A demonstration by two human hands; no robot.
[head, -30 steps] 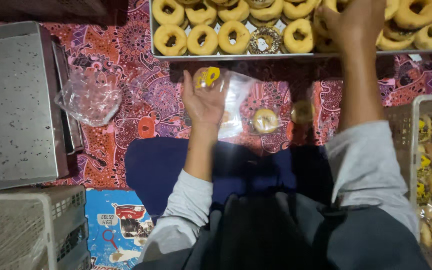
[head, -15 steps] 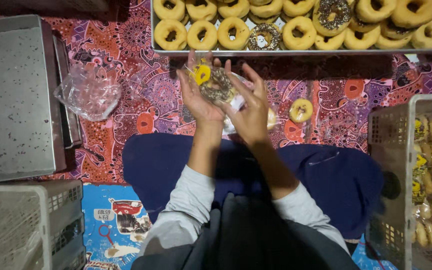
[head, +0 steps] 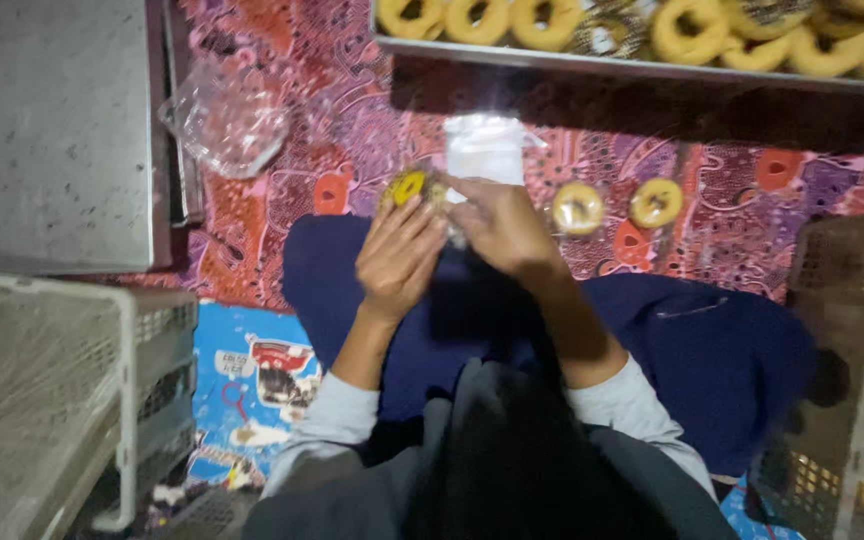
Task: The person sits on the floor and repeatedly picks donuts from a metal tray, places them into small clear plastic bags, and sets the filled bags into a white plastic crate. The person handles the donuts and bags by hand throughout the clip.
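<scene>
Both my hands are raised together over my lap, above the dark blue cloth [head: 712,350] covering my legs. My left hand [head: 399,258] is cupped, fingers pointing up and away from me, and supports a clear plastic bag [head: 487,150] from the near side. A yellow-topped doughnut [head: 409,186] sits at the fingertips of that hand, touching them, apparently inside the lower part of the bag; blur prevents confirming this. My right hand [head: 501,226] is closed on the bag just beside the doughnut, thumb and fingers pinching the plastic. The upper part of the bag stands free above both hands.

Two plain ring doughnuts [head: 578,207] lie on the patterned red cloth [head: 352,130] to the right of my right hand, near it but not touching. A metal tray [head: 592,65] of further doughnuts runs along the top edge, well apart from the hands. A crumpled heap of clear plastic [head: 230,118] lies to the left, beside a grey metal box [head: 52,130]. A white plastic crate [head: 42,390] stands at lower left.
</scene>
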